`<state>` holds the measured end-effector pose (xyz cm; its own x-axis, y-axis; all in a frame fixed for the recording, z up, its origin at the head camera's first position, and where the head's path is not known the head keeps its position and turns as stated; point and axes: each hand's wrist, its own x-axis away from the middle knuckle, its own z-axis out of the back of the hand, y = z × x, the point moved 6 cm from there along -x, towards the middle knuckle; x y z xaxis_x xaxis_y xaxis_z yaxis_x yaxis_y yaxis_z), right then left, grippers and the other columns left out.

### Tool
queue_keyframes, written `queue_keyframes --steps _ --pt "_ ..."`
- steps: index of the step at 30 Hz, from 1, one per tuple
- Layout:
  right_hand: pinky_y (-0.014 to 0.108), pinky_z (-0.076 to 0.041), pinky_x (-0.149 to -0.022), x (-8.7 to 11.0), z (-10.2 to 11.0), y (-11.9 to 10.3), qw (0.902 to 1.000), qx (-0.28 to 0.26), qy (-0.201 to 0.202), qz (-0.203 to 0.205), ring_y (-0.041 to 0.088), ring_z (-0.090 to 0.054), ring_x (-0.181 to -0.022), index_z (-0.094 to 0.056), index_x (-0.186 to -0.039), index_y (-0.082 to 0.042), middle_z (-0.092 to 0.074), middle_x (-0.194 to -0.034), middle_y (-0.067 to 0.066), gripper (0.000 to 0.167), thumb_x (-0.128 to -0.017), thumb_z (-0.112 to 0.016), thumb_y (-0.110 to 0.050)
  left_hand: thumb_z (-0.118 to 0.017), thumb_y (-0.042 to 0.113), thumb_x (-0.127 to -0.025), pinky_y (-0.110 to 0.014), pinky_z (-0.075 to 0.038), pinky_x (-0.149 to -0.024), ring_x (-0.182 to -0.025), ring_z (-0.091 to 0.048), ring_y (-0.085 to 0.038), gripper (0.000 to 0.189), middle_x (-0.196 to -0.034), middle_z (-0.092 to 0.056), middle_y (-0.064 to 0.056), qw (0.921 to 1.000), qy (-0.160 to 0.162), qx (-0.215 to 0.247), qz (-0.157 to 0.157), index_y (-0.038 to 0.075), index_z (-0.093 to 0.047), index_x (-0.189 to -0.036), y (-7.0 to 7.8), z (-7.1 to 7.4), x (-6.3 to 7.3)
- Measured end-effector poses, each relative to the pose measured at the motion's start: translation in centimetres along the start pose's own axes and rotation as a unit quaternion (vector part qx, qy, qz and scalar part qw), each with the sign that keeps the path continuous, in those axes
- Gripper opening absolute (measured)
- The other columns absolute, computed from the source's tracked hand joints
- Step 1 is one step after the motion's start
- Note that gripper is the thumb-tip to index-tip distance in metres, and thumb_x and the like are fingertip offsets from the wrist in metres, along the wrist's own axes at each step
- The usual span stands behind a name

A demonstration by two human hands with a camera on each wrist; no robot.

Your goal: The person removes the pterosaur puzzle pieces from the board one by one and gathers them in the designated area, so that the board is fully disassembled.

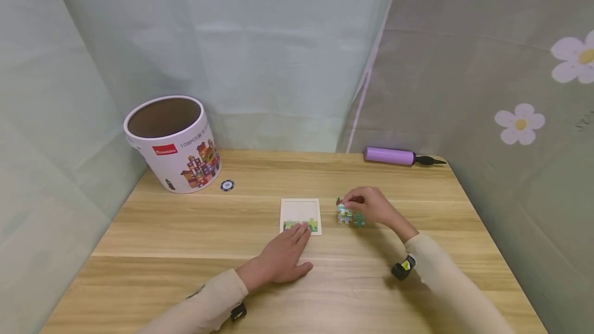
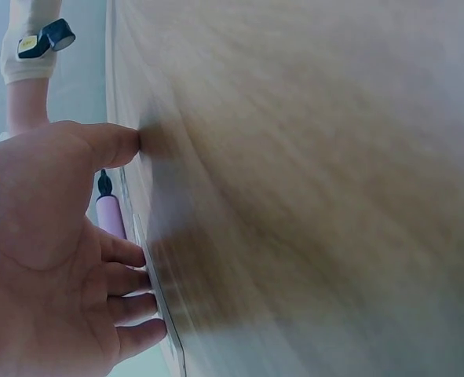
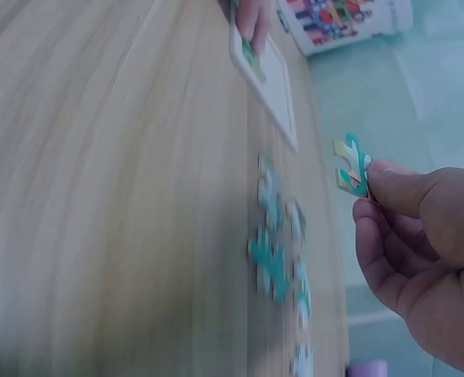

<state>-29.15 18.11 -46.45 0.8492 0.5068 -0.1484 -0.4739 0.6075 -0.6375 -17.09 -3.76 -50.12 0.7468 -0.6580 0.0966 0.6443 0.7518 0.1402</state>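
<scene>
A small white puzzle frame (image 1: 300,210) lies on the table, with green puzzle pieces along its near edge. My left hand (image 1: 284,254) rests with straight fingers on that near edge, fingertips over the green pieces; its palm shows in the left wrist view. To the right of the frame, my right hand (image 1: 371,205) pinches a puzzle piece (image 3: 351,165) between thumb and fingers, raised above the table. Several loose puzzle pieces (image 3: 271,263) in teal, pale blue and green lie below that hand. The fingers partly hide the piece's print.
A large white printed bucket (image 1: 174,143) stands at the back left, a round poker chip (image 1: 227,185) beside it. Along the back right edge lies a purple hand pump (image 1: 390,155) with a black nozzle. Curtains hang behind and beside the table (image 1: 185,251).
</scene>
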Motion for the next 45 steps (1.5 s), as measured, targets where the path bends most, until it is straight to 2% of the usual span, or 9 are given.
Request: queue_keyframes --steps 6,19,26,34,45 --pt "0.03 -0.057 -0.078 2.0 1.4 2.2 0.9993 0.018 0.012 -0.029 0.008 -0.067 -0.083 -0.079 -0.092 -0.015 -0.075 -0.09 -0.004 0.004 -0.093 -0.075 -0.014 -0.051 0.049 -0.102 -0.04 -0.028 -0.123 -0.151 -0.032 -0.034 0.077 -0.163 -0.034 -0.02 1.0 0.002 -0.007 -0.001 -0.006 -0.037 -0.154 0.0 0.0 0.0" --pt "0.032 -0.058 -0.078 4.7 3.0 4.9 0.9971 0.059 0.026 -0.041 0.014 -0.07 -0.085 -0.081 -0.091 -0.012 -0.077 -0.092 0.0 0.005 -0.091 -0.076 -0.009 -0.05 0.051 -0.102 -0.04 -0.028 -0.123 -0.151 -0.032 -0.034 0.078 -0.163 -0.034 -0.02 0.9998 0.006 -0.017 -0.002 -0.005 -0.037 -0.155 0.0 -0.4 -0.1" --pt "0.033 -0.057 -0.078 5.6 3.3 5.7 0.9958 0.074 0.032 -0.043 0.015 -0.069 -0.086 -0.081 -0.09 -0.008 -0.078 -0.091 0.0 0.006 -0.09 -0.078 -0.014 -0.05 0.05 -0.102 -0.041 -0.03 -0.123 -0.151 -0.033 -0.034 0.077 -0.162 -0.035 -0.02 0.9997 0.01 -0.024 -0.005 -0.005 -0.038 -0.154 0.1 -0.3 0.0" --pt "0.033 -0.058 -0.079 5.8 3.0 6.6 0.9958 0.07 0.024 -0.054 0.017 -0.07 -0.088 -0.081 -0.093 -0.009 -0.078 -0.094 0.002 0.005 -0.09 -0.077 -0.008 -0.051 0.048 -0.103 -0.041 -0.03 -0.123 -0.151 -0.033 -0.034 0.076 -0.162 -0.035 -0.022 0.9998 0.011 -0.018 -0.005 -0.006 -0.038 -0.154 0.1 -0.1 0.0" --pt "0.028 -0.055 -0.074 6.0 2.3 7.3 0.9947 0.086 0.029 -0.048 0.006 -0.062 -0.081 -0.08 -0.092 -0.01 -0.072 -0.088 -0.005 0.005 -0.091 -0.076 -0.012 -0.051 0.048 -0.103 -0.042 -0.03 -0.123 -0.151 -0.032 -0.034 0.076 -0.162 -0.035 -0.022 0.9999 0.005 -0.012 -0.001 -0.006 -0.038 -0.154 0.1 0.0 -0.1"
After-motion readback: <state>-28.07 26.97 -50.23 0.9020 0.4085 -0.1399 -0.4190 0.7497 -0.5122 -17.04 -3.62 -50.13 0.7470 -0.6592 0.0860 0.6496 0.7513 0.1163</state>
